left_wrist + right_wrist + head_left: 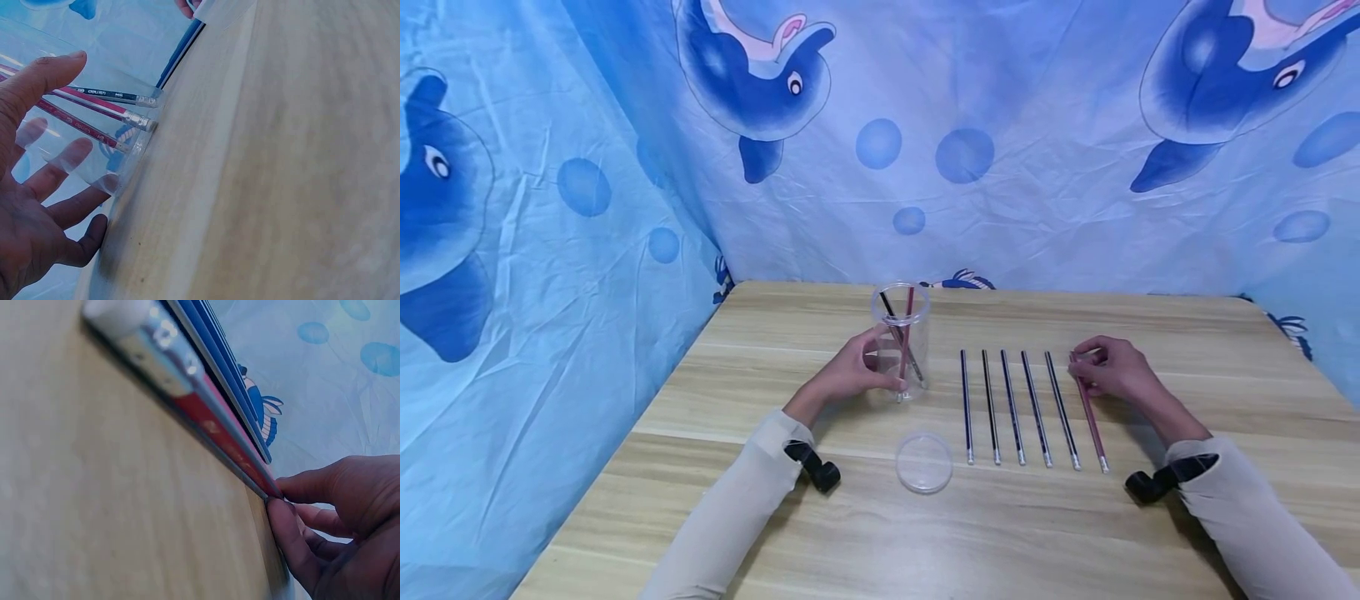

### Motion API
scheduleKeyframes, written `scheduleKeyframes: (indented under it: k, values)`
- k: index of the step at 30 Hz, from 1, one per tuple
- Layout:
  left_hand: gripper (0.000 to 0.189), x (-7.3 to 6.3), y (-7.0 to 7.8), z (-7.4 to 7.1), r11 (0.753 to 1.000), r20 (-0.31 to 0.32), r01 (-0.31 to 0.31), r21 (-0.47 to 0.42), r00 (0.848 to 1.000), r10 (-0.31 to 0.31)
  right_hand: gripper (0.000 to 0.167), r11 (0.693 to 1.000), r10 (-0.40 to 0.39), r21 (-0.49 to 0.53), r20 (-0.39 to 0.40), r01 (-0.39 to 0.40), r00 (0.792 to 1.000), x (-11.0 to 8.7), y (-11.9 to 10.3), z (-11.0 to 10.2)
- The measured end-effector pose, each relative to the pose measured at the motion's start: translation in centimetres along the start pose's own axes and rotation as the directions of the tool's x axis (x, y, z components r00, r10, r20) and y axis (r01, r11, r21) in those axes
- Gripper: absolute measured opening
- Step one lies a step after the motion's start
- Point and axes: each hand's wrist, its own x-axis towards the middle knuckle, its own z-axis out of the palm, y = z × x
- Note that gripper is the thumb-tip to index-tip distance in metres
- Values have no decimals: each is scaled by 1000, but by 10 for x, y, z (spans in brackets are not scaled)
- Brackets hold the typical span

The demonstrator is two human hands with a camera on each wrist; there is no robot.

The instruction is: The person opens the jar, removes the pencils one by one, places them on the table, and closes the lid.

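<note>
My left hand [852, 367] holds a clear plastic cylinder [922, 346] that stands upright on the table, thumb on the near side and fingers round the back. Inside it lean a black pencil [112, 95] and two red pencils [87, 128], their eraser ends down at the base. On the right, my right hand [1116, 367] pinches the far end of a red pencil [1092, 423] between thumb and fingertips. That pencil lies along the tabletop with its white eraser towards me. Several dark pencils [1011, 406] form a spaced row to its left.
A round clear lid [924, 463] lies flat in front of the cylinder. The wooden table [1015, 542] ends at a blue dolphin-print cloth [820, 225] behind and to the left. Both wrists carry black strapped cameras [823, 477].
</note>
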Motion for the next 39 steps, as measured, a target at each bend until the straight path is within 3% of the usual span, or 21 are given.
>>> scheduleKeyframes:
  k: [6, 15, 32, 39]
  values:
    - [93, 1, 4, 3, 1000, 13, 18, -3, 1000, -18, 41, 999, 36, 14, -26, -36, 999, -3, 0, -2]
    - [92, -2, -5, -2, 1000, 21, -1, -4, 1000, 1, 45, 999, 16, 47, -19, -15, 1000, 0, -1, 4]
    - [95, 2, 0, 0, 1000, 41, 23, -17, 999, -23, 53, 998, 15, 58, -23, -14, 1000, -1, 2, 2]
    - [90, -7, 20, 1, 1000, 45, 0, -21, 999, 1, 54, 999, 21, 45, -42, -19, 999, -1, 1, 1]
